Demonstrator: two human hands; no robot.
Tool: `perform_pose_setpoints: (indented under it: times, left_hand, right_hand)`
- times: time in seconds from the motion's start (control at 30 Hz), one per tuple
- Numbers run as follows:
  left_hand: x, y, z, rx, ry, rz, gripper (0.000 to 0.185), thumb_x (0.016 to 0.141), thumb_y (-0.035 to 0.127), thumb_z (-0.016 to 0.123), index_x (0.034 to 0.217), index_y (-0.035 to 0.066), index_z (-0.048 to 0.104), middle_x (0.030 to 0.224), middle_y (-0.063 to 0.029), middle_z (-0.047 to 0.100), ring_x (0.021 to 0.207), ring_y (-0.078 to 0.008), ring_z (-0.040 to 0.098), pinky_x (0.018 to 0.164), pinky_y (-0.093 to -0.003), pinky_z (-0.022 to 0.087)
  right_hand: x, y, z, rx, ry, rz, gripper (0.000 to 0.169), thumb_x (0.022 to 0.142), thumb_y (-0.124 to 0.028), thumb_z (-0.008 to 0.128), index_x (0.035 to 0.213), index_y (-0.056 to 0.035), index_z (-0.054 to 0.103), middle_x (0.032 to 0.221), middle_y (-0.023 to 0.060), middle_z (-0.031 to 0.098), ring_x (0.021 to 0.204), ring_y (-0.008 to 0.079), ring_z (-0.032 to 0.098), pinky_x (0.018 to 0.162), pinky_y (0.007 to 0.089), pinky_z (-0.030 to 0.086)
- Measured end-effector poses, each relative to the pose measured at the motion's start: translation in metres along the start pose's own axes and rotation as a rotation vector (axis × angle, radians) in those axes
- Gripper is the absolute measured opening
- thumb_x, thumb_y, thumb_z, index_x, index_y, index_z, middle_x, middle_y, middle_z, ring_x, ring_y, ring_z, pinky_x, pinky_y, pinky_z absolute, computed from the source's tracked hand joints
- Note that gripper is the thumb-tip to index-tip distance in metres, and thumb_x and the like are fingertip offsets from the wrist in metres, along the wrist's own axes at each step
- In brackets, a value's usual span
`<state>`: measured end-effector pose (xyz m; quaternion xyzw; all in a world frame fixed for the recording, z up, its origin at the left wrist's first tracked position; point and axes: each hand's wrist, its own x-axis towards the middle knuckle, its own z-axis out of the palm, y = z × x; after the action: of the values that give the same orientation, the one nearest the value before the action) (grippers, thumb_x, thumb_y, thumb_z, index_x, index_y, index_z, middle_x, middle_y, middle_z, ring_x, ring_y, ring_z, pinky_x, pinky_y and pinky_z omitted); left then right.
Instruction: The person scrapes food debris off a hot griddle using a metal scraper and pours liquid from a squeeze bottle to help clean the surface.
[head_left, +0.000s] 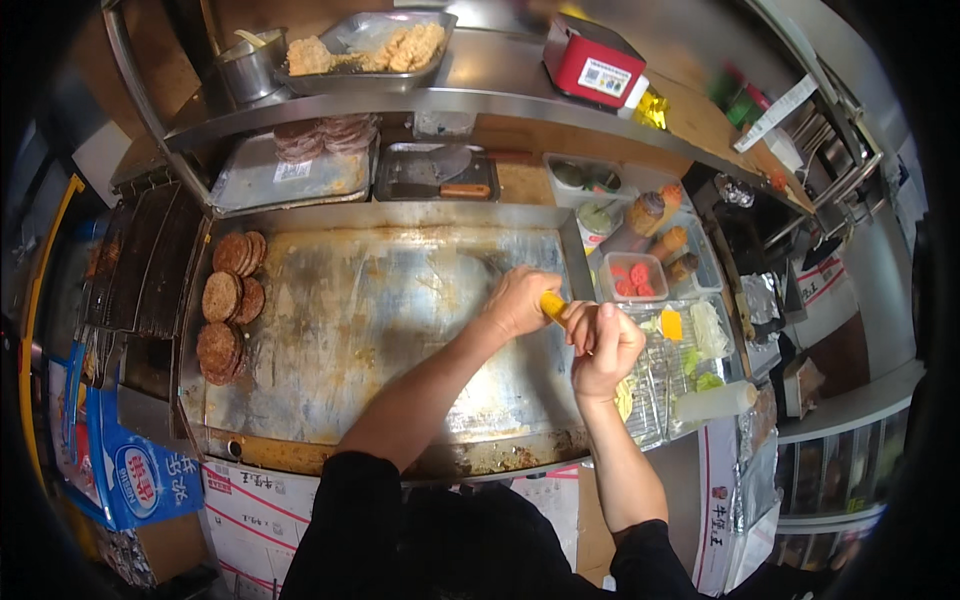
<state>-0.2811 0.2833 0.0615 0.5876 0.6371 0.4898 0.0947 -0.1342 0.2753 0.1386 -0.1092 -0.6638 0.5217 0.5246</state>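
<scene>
Both of my hands grip a tool with a yellow handle (553, 307) over the right side of a flat steel griddle (360, 315). My left hand (523, 298) is wrapped around its forward part, and my right hand (606, 341) closes on the rear end with the thumb up. The working end is mostly hidden by my left hand; a dark edge shows just beyond it, near the cooking surface. Streaks and brown residue mark the griddle. Browned patties (222, 296) lie in several small piles along its left edge.
Behind the griddle are a tray (345, 184) with raw patties (326, 137) and a dark tray (390, 176) holding a wood-handled spatula (465, 190). Sauce bottles (645, 214), a tub of tomato slices (630, 277) and lettuce (706, 381) stand at right. A steel shelf (480, 101) spans above.
</scene>
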Motion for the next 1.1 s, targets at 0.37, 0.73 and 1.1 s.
perform_pose_setpoints:
  times: [0.37, 0.73, 1.1]
  left_hand:
    - [-0.035, 0.01, 0.017, -0.151, 0.038, 0.137, 0.005, 0.07, 0.007, 0.065, 0.068, 0.01, 0.063, 0.07, -0.0159, 0.065, 0.074, -0.037, 0.064, 0.07, -0.0446, 0.05]
    - [-0.035, -0.021, -0.033, -0.054, -0.081, 0.118, 0.013, 0.068, 0.01, 0.071, 0.067, 0.008, 0.058, 0.067, -0.0122, 0.063, 0.073, -0.0331, 0.062, 0.078, -0.0431, 0.047]
    - [-0.042, -0.035, -0.068, -0.062, 0.0, -0.014, 0.011, 0.066, 0.007, 0.069, 0.07, 0.007, 0.059, 0.07, -0.0125, 0.063, 0.067, -0.0348, 0.061, 0.066, -0.0449, 0.047]
  right_hand:
    - [-0.022, -0.01, -0.008, -0.061, -0.039, -0.025, 0.049, 0.1, -0.026, 0.047, 0.056, -0.0051, 0.039, 0.048, 0.0055, 0.043, 0.041, 0.0161, 0.041, 0.049, 0.0302, 0.037]
    - [-0.011, -0.018, 0.033, -0.508, -0.41, -0.132, 0.016, 0.088, -0.001, 0.059, 0.072, 0.0002, 0.054, 0.074, 0.0095, 0.058, 0.063, 0.0241, 0.057, 0.067, 0.0362, 0.048]
    - [0.049, -0.075, 0.092, -1.45, -1.172, -0.082, 0.044, 0.076, -0.006, 0.068, 0.119, -0.0089, 0.063, 0.089, 0.0127, 0.059, 0.071, 0.0342, 0.064, 0.067, 0.0417, 0.056]
